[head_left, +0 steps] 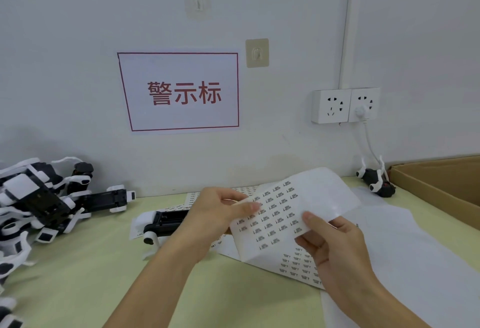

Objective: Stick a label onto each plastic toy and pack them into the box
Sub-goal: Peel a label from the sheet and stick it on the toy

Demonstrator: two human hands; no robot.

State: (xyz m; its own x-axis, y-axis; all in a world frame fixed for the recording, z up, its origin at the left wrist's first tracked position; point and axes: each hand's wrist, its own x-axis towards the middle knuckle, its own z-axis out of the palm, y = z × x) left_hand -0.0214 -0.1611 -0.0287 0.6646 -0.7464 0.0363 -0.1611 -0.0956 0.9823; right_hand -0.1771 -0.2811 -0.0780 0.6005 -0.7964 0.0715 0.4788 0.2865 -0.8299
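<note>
Label step in hand, packing not yet begun for this piece. My right hand holds the label sheet up off the table, thumb clamped on its face, the other fingers curled behind it. My left hand is at the sheet's left edge, thumb and forefinger closed together in a pinch there; I judge I am lifting one small label, though whether a label is actually between the fingertips is too small to tell. The toy to be labelled lies flat on the table just left of the sheet and below it, partly hidden by my left wrist. A heap of toys waits well to the left of the sheet. One more toy sits to the sheet's right, near the cardboard box (box open, its inside out of view). More sheets lie flat beneath the held one. Next move, as I judge it: peel the label free without curling it, carry it left to the near toy, press it down flat.
</note>
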